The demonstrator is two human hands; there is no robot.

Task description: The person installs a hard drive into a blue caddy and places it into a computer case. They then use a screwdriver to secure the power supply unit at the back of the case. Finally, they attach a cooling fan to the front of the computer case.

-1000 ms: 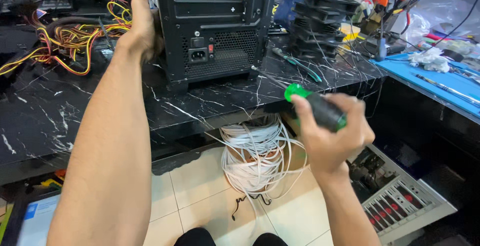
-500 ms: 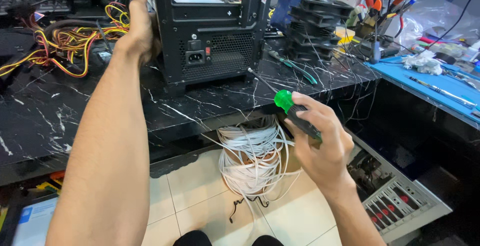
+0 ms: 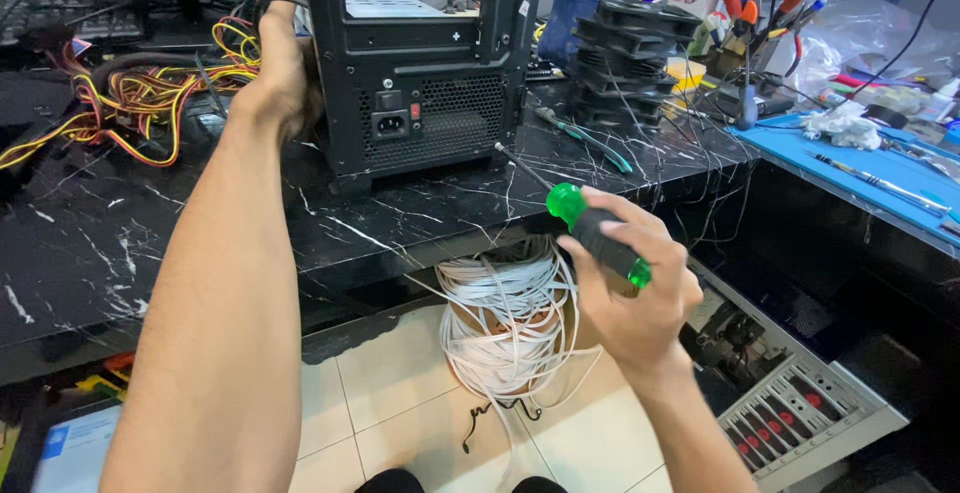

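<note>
— Looking past the left hand (image 3: 275, 73), what is hidden?

— Its fingertips are lost behind the black computer case (image 3: 420, 53), so what is gripped there cannot be told; only the palm is seen pressed to the case's left edge. Yellow and red wires (image 3: 130, 103) are bundled just left of it.

— And the right hand (image 3: 640, 298)?

— It is closed around a screwdriver (image 3: 590, 228), black ribbed grip with translucent green ends. The thin steel shaft is pointed up-left from the fist towards the case, its tip hard to make out against the veined black marble table (image 3: 120, 243). A coil of white cable (image 3: 510, 323) is seen left of and below the fist.
</note>
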